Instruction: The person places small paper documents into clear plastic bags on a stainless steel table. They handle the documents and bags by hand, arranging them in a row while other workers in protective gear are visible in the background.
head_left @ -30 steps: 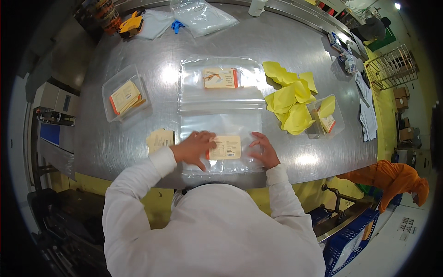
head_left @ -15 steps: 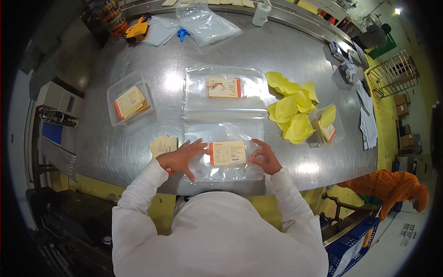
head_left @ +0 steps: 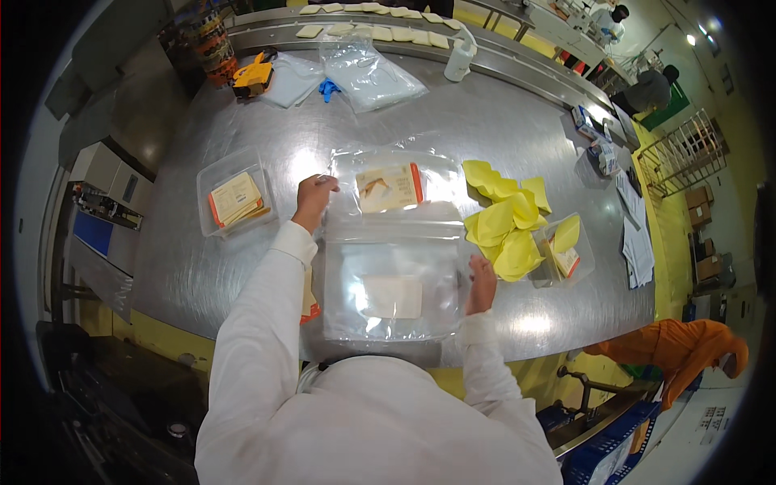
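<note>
Light glints off the near bag (head_left: 364,260), clear plastic lying on the steel desk (head_left: 178,275) right in front of me, with a pale card (head_left: 394,297) showing faintly through it. Just beyond the near bag lies the far bag (head_left: 444,167), and with it a cream card (head_left: 384,190) with an orange end. My left hand (head_left: 315,196) is past the near bag's far left corner, at the far bag's left edge, fingers curled in toward the thumb; I cannot tell whether they pinch any plastic. My right hand (head_left: 482,283) is just beside the near bag's right edge, fingers loosely bent, with nothing in it that I can see. Left of the near bag, an orange-edged card (head_left: 309,303) is partly hidden by my sleeve (head_left: 267,323); farther out that way, a clear tub (head_left: 217,171) holds more cards (head_left: 236,200). To the near bag's right, yellow sheets (head_left: 505,218) lie heaped beside a second tub (head_left: 543,271). Well beyond the near bag are folded clear plastic (head_left: 372,77), a blue glove (head_left: 328,89) and a white bottle (head_left: 458,63).
</note>
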`<state>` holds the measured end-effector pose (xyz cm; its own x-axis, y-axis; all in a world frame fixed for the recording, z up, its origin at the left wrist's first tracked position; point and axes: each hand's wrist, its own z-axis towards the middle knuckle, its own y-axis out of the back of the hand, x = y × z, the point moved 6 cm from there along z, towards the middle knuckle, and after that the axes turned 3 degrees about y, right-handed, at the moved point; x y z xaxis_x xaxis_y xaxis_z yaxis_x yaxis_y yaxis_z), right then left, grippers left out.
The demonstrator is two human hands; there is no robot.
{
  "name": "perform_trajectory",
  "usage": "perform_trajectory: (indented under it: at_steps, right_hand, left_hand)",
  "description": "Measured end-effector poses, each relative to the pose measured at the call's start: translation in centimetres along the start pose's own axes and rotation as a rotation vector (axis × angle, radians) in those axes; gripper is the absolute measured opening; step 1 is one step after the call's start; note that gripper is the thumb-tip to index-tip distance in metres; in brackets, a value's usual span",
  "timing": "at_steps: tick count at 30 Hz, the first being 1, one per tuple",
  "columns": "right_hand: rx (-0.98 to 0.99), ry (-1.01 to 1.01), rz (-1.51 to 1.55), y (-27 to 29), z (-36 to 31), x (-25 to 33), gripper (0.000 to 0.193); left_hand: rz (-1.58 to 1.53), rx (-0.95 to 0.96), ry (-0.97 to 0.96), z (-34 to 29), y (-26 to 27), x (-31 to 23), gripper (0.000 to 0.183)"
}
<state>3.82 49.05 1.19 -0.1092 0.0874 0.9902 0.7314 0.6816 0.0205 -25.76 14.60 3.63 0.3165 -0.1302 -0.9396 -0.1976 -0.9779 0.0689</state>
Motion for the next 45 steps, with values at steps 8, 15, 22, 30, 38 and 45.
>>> perform_trajectory:
  at_steps: [8,15,22,30,38,45]
  right_hand:
    - [0.121,0.240,-0.379,-2.0,-8.4,0.3,0.024]
    - [0.483,0.681,-0.632,-10.1,-8.2,2.8,0.047]
    - [0.508,0.909,-1.027,-16.8,-5.3,3.6,0.060]
    - [0.819,0.466,-0.378,-19.5,-13.2,3.0,0.030]
    - [0.877,-0.092,-0.110,-19.3,-17.3,2.7,0.016]
    - [0.738,-0.174,0.134,-16.9,-16.1,4.2,0.016]
  left_hand:
    - [0.347,-0.451,-0.380,-11.1,6.9,5.5,0.043]
    - [0.724,-0.587,-0.384,-25.7,10.7,10.7,0.064]
    - [0.751,-0.609,-0.175,-26.1,10.1,10.5,0.063]
    - [0.116,-0.566,-0.046,-25.4,10.8,12.3,0.021]
    - [-0.408,-0.345,-0.128,-25.7,3.4,6.6,0.017]
    - [-0.407,-0.341,-0.238,-25.7,-1.0,5.6,0.020]
